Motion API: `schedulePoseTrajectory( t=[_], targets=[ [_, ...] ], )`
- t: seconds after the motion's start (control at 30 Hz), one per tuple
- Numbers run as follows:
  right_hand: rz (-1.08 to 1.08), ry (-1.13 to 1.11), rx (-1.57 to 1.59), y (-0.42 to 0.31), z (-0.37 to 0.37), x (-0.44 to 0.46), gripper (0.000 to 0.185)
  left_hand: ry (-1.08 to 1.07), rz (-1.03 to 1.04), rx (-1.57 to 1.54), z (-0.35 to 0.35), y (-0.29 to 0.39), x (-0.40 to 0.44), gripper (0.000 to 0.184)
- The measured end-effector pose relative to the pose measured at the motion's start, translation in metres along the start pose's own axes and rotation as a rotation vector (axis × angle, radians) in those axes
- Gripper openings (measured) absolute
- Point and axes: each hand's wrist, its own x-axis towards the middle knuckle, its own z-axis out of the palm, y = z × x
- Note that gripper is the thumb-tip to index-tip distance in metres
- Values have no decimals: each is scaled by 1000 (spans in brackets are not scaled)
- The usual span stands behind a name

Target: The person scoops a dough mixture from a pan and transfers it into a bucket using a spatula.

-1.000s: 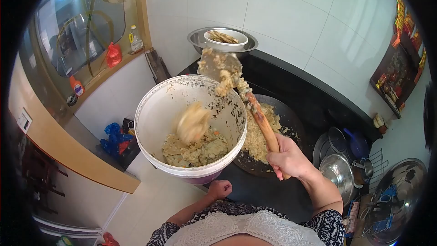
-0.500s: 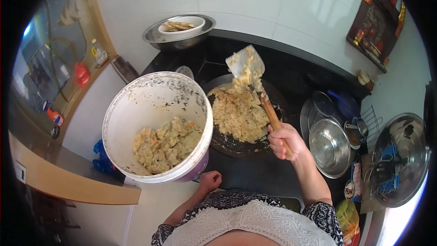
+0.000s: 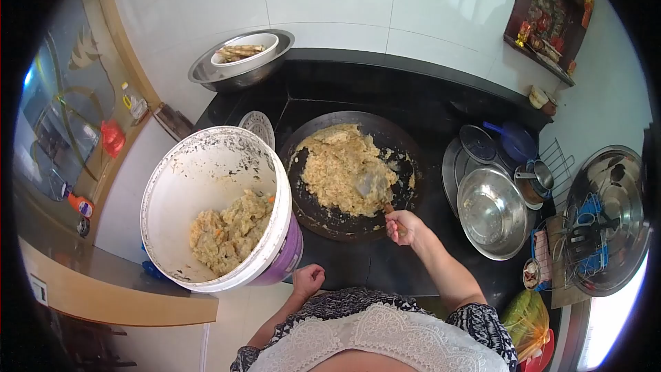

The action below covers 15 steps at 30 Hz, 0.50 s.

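The spatula (image 3: 372, 184), its blade in mash (image 3: 337, 165) that looks soft, sticky and heavy in the wok (image 3: 407, 148), is gripped sensibly by its handle in the right hand (image 3: 405, 227), while the left hand (image 3: 309, 280) is curled near the bucket (image 3: 281, 217).

Right hand (image 3: 405, 227) gripping spatula (image 3: 374, 185), wok (image 3: 330, 224) (mash-filled)

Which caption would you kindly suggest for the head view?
Right hand holding a wooden-handled spatula in lumpy mixture in a wok, beside a white bucket.
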Motion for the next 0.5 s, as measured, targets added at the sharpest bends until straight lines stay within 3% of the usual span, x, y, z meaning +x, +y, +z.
schedulePoseTrajectory(
  t=[0.13, 0.23, 0.5],
  targets=[
    [-7, -83, 328, 14, -4, 21, 24, -18, -37, -6, -1, 1, 1, 10],
    [-13, -90, 396, 9, 1, 34, 30, -20, -59, -28, -1, 3, 1, 10],
    [-31, -90, 291, -26, 10, 62, 29, -42, -59, -10, 0, -2, 3, 10]
  ],
)
